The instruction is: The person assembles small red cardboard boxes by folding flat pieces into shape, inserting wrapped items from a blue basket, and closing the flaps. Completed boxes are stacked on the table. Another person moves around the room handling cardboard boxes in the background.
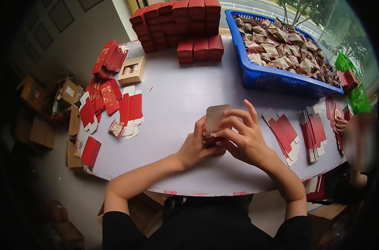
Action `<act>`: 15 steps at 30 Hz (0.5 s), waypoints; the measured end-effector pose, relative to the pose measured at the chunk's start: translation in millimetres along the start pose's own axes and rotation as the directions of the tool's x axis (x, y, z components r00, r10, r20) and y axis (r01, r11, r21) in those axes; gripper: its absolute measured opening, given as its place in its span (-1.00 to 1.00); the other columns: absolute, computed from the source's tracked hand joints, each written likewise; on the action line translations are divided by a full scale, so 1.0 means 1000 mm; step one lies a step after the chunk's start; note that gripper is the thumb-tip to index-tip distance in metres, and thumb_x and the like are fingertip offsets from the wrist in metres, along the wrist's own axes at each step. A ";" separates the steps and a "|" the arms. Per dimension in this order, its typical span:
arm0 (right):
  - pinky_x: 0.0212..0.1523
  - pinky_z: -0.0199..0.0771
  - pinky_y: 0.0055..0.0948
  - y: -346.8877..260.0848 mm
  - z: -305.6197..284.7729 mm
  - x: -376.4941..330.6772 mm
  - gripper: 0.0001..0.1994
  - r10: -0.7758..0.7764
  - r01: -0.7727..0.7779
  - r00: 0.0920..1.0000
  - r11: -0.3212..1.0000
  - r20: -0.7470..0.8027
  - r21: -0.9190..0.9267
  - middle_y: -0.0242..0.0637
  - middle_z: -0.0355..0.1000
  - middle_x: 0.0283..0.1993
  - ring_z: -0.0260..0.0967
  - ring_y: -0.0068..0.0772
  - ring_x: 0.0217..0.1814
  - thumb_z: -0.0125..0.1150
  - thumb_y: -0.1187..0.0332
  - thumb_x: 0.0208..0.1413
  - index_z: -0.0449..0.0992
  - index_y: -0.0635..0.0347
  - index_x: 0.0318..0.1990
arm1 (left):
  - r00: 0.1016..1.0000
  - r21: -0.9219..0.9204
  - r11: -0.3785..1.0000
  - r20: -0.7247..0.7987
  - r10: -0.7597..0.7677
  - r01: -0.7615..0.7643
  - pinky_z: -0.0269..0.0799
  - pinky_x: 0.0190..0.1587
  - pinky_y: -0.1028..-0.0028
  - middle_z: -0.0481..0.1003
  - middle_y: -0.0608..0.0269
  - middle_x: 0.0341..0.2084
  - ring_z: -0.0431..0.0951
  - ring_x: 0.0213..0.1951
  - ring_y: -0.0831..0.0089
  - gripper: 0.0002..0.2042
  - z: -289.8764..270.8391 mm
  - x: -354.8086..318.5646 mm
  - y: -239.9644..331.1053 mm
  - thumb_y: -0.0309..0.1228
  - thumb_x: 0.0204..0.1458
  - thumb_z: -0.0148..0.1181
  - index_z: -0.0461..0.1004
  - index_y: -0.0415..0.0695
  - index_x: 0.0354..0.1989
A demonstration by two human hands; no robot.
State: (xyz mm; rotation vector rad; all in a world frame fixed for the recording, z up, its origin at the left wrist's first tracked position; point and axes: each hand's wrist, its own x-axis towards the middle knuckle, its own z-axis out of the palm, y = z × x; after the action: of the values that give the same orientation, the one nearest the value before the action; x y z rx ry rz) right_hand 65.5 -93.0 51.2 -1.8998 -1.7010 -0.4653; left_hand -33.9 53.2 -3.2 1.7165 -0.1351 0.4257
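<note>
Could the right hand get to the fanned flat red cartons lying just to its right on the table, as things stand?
Probably yes. The flat red cartons lie uncovered on the table beside the right hand, with nothing between them. But both it and the left hand are holding the small box, so it must let go first.

Workroom with a round table beside a window.
A pale grey round table (177,96) fills the middle; daylight enters from the window (306,16) at far right, showing trees and a road. Brown cardboard boxes (68,93) crowd the dim floor (56,175) at left, below a beige wall (85,37).
</note>
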 end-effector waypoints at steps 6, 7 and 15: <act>0.22 -0.15 0.05 -0.001 -0.001 -0.005 -0.77 0.083 -0.081 0.995 0.996 -0.049 0.043 -0.36 0.26 -0.11 0.11 -0.23 0.13 0.31 0.36 -0.26 0.43 0.03 -0.38 | 0.949 0.132 0.942 -0.017 0.315 -0.310 0.50 -0.22 0.41 0.38 0.00 -0.21 0.53 -0.23 0.22 -0.35 -0.003 0.000 -0.010 -0.50 -0.18 0.31 0.02 -0.04 0.06; 0.22 -0.13 0.01 -0.002 -0.001 -0.006 -0.76 0.098 -0.095 0.994 0.994 -0.056 0.047 -0.32 0.24 -0.07 0.09 -0.20 0.14 0.30 0.38 -0.25 0.43 0.05 -0.35 | 0.951 0.177 0.934 0.028 0.309 -0.309 0.51 -0.22 0.42 0.38 0.00 -0.21 0.53 -0.25 0.22 -0.37 -0.006 0.000 -0.010 -0.50 -0.19 0.31 0.05 -0.05 0.04; 0.19 0.01 -0.34 0.018 0.023 -0.017 -0.57 0.405 -0.383 0.805 -0.203 0.433 0.901 -0.22 0.17 0.09 0.06 -0.40 0.19 -0.07 0.20 0.15 0.13 0.20 0.12 | 0.940 0.290 0.894 0.098 0.326 -0.340 0.52 -0.42 0.39 0.39 0.03 -0.25 0.54 -0.36 0.19 -0.50 -0.011 0.005 -0.011 -0.47 -0.23 0.34 0.19 -0.07 -0.12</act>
State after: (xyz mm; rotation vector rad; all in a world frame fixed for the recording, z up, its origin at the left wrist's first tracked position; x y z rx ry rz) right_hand 78.9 -94.0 20.2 -0.9867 -0.6585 0.9212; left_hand -28.0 66.3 -10.1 2.0151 -0.4227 0.6886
